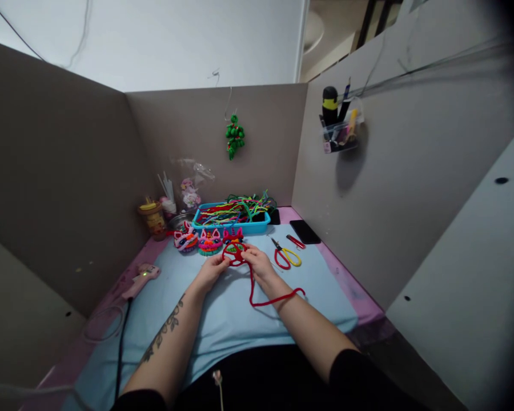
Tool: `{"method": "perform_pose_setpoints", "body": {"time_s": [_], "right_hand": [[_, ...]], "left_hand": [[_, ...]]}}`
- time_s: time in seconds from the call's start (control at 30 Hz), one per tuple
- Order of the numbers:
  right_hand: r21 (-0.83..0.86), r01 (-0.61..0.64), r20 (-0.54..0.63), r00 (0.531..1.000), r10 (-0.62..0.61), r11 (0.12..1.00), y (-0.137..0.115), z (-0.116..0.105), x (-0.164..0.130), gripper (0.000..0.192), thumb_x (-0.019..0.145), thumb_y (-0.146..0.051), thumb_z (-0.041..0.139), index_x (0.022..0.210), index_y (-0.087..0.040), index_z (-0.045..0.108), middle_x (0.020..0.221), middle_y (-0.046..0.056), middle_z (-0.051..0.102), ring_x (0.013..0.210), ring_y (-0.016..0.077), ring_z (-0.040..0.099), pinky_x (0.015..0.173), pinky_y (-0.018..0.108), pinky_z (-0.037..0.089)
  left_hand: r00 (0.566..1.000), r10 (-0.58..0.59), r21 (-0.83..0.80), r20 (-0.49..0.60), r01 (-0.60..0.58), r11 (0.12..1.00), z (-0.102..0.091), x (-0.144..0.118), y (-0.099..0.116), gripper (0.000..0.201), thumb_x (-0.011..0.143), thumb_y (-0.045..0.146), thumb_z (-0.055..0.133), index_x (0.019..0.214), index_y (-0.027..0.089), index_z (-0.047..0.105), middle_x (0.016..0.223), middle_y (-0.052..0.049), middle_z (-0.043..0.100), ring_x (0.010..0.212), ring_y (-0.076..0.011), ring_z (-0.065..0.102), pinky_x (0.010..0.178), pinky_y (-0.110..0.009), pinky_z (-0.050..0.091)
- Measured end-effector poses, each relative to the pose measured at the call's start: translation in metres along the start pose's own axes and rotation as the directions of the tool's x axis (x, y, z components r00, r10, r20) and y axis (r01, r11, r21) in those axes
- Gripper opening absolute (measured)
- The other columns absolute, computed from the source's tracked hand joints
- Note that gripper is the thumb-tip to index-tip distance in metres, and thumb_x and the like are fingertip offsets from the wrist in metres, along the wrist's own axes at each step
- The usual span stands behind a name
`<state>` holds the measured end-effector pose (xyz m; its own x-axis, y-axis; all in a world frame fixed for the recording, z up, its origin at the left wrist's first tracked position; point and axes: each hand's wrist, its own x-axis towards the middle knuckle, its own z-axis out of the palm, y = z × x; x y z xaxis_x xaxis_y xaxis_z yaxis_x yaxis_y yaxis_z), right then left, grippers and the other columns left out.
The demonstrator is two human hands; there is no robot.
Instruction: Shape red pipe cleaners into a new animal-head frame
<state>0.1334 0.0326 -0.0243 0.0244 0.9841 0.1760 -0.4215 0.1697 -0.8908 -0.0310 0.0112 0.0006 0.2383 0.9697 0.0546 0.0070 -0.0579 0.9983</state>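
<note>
My left hand (213, 271) pinches the left rim of a red pipe-cleaner ring (235, 255) that has loops inside it, like a wheel. My right hand (259, 265) grips the ring's right side. From there a long red pipe-cleaner tail (252, 288) hangs down, bends, and runs right across my right forearm. Just behind the ring stand colourful animal-head figures: a pink and purple one (185, 238), a pink and teal one (209, 242), and a red one (233, 234) partly hidden by the ring.
A blue tray (248, 228) of pipe cleaners stands behind the figures. Red-and-yellow scissors (288, 257), a red cutter (296, 242) and a black phone (305, 232) lie right. A corded pink glue gun (143, 277) lies left, near a lidded cup (153, 217). Partitions enclose the table.
</note>
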Motion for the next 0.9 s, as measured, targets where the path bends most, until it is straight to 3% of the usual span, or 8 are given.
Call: {"method": "perform_pose_setpoints", "body": {"time_s": [0.23,0.47,0.6,0.73,0.8,0.9], "right_hand": [[0.03,0.003,-0.006,1.0,-0.003,1.0,0.003,0.0,0.0,0.021,0.059,-0.035,0.073,0.056,-0.017,0.062,0.081,0.004,0.064,0.084,0.0191,0.056,0.079,0.031,0.041],[0.133,-0.061,0.007,0.998,0.06,0.989,-0.008,0.004,-0.005,0.018,0.057,-0.028,0.074,0.054,-0.017,0.06,0.072,0.001,0.063,0.069,0.0138,0.054,0.07,0.028,0.041],[0.193,-0.104,0.0,0.994,0.106,0.976,-0.008,0.005,-0.005,0.018,0.056,-0.029,0.075,0.059,-0.018,0.061,0.06,-0.002,0.061,0.061,0.0122,0.052,0.065,0.026,0.041],[0.248,-0.118,0.006,0.993,0.12,0.962,-0.003,0.01,-0.002,0.021,0.056,-0.033,0.075,0.061,-0.018,0.061,0.065,0.0,0.064,0.066,0.0152,0.057,0.069,0.029,0.044],[0.282,-0.12,0.026,0.993,0.117,0.952,-0.001,0.013,-0.001,0.021,0.057,-0.033,0.075,0.063,-0.018,0.062,0.069,0.002,0.066,0.071,0.0175,0.059,0.072,0.031,0.045],[0.303,-0.145,0.055,0.989,0.135,0.942,0.001,0.015,-0.001,0.021,0.057,-0.033,0.075,0.065,-0.019,0.063,0.072,0.003,0.068,0.075,0.0199,0.061,0.075,0.034,0.045]], "left_hand": [[1.0,0.006,0.012,-0.003,-0.005,1.0,0.002,-0.002,0.002,0.032,0.063,0.037,0.071,0.08,0.012,0.062,0.059,0.002,0.055,0.051,-0.0072,0.041,0.051,-0.021,0.028],[0.994,0.082,0.092,-0.069,-0.075,0.993,-0.002,0.003,-0.002,0.027,0.065,0.038,0.068,0.067,0.013,0.058,0.057,0.002,0.053,0.052,-0.0081,0.043,0.052,-0.021,0.03],[0.994,0.089,0.014,-0.069,-0.088,0.996,-0.002,0.002,-0.001,0.025,0.066,0.035,0.07,0.069,0.013,0.059,0.06,0.0,0.056,0.053,-0.0084,0.047,0.052,-0.02,0.032],[0.993,0.117,-0.132,0.016,-0.114,0.985,0.008,-0.001,0.001,0.035,0.063,0.029,0.074,0.093,0.015,0.064,0.089,-0.007,0.066,0.075,-0.0158,0.059,0.064,-0.024,0.042],[0.992,0.119,-0.095,0.029,-0.116,0.989,0.013,0.0,0.0,0.042,0.057,0.025,0.077,0.096,0.015,0.065,0.094,-0.008,0.067,0.078,-0.0183,0.06,0.067,-0.026,0.044],[0.988,0.101,0.031,-0.113,-0.098,0.995,0.016,0.002,-0.004,0.029,0.056,0.027,0.076,0.08,0.013,0.069,0.077,-0.006,0.068,0.065,-0.0167,0.058,0.061,-0.026,0.043]]}}
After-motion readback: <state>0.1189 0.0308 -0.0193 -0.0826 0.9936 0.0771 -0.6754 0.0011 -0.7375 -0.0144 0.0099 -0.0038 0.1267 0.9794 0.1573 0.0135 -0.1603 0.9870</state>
